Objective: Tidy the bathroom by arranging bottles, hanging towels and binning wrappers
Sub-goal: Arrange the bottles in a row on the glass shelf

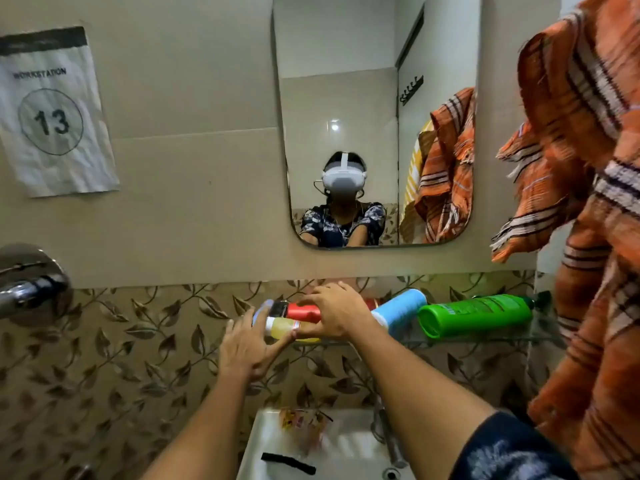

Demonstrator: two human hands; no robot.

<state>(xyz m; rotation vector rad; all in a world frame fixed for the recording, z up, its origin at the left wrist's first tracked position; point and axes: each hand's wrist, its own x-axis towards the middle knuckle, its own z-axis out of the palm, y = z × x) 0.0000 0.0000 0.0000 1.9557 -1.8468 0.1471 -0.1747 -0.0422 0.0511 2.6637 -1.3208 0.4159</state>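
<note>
On the glass shelf (485, 337), at twelve o'clock from the sink (277, 445), the yellow bottle (287, 332) lying flat is gripped by the right hand (334, 311) and touched by the left hand's (247, 346) straight fingers, likely to be stood up.

Beige tiled wall (194, 81), leaf-pattern tile band (104, 358) below. Rounded mirror (346, 64) centre, a light spot reflected in it. Paper sign (52, 109) reading WORKSTATION 13 at left. Chrome tap fitting (27, 285) far left. White sink (346, 452) at bottom.
</note>
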